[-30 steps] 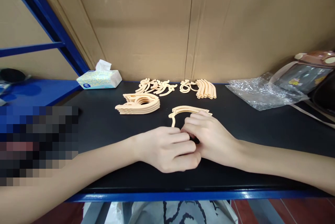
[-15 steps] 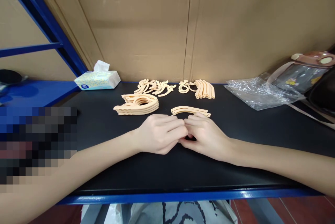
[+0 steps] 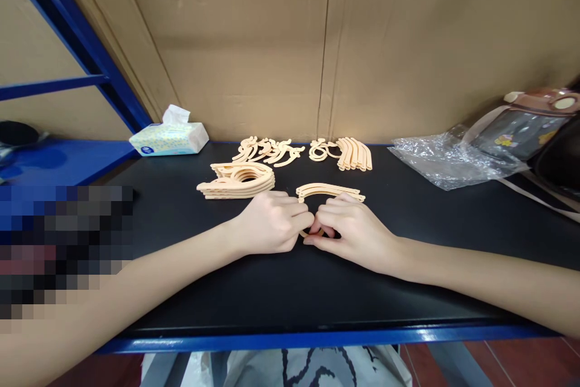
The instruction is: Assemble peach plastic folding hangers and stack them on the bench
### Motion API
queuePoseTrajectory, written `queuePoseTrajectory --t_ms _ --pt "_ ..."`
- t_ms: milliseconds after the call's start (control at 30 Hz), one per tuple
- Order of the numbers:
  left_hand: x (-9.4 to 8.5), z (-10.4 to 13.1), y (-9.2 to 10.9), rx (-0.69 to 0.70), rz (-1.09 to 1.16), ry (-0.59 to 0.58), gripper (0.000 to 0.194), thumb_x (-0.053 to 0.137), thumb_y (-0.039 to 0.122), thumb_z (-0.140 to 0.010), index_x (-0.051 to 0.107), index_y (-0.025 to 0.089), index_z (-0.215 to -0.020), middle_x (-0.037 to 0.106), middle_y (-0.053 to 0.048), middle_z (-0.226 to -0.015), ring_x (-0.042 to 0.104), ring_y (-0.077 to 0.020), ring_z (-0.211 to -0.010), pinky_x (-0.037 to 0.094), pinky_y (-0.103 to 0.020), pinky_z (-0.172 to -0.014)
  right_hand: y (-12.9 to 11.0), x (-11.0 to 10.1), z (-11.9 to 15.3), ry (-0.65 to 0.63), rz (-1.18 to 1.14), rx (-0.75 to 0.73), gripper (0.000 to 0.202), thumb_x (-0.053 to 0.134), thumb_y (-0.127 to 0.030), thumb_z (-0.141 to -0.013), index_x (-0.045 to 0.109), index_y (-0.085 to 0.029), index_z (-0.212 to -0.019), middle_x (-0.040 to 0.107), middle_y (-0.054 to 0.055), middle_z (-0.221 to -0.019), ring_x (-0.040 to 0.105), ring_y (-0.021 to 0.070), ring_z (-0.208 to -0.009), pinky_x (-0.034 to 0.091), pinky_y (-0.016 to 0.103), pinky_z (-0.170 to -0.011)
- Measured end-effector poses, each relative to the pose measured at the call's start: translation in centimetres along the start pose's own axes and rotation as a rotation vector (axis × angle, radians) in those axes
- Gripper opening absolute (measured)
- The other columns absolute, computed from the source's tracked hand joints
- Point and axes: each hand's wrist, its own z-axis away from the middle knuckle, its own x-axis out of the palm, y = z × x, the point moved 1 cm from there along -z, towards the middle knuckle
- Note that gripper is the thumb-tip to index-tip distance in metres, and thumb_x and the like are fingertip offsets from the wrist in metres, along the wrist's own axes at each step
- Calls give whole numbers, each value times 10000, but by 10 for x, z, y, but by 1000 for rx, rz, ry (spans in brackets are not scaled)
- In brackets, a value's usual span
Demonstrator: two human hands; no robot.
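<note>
My left hand (image 3: 276,224) and my right hand (image 3: 351,227) meet over the middle of the black table, fingers curled and pinched together. Between the fingertips shows a thin curved rim of a peach plastic hanger part (image 3: 304,234); the rest of it is hidden. Just beyond the hands lie a few curved hanger arms (image 3: 328,188). To their left is a neat stack of peach folding hangers (image 3: 240,183). Farther back are a loose pile of hanger hooks (image 3: 267,151), some ring-shaped pieces (image 3: 318,150) and a row of more curved arms (image 3: 354,154).
A tissue pack (image 3: 168,137) stands at the back left. On the right lie a clear plastic bag (image 3: 446,160) and a bottle with a brown lid (image 3: 516,127). Cardboard (image 3: 254,49) closes off the back; a blue edge (image 3: 317,339) runs along the front.
My left hand has shifted slightly left and up. The fingertips have come a little apart, and the curved rim of the held part now shows between them.
</note>
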Motion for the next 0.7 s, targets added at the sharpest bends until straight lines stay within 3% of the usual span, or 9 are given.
queuePoseTrajectory --t_ms 300,400,500,700 --pt "0 1 1 30 4 1 295 386 96 -835 601 168 -647 562 21 -553 484 -131 -492 364 -278 -499 -2 -5 -1 25 -142 71 317 652 -431 -808 531 -178 -659 525 -48 -571 493 99 -565 351 255 -636" --pt "-1 1 2 43 -35 6 293 377 44 -797 585 167 -630 573 16 -562 482 -129 -494 359 -280 -504 1 -18 -9 45 -187 130 225 587 -383 -864 580 -186 -758 557 -46 -608 511 95 -578 381 258 -680" --pt "-2 0 3 62 -64 -13 287 372 12 -748 562 169 -602 574 14 -567 484 -123 -507 356 -273 -512 16 -34 -26 19 -181 219 170 531 -345 -888 580 -184 -911 585 -19 -690 544 116 -627 385 233 -591" --pt "-2 0 2 71 -58 -25 274 377 12 -747 541 163 -588 540 18 -555 461 -122 -497 345 -271 -498 72 -58 -80 -43 388 103 176 511 -300 -878 631 -177 -914 643 50 -867 559 187 -824 368 279 -671"
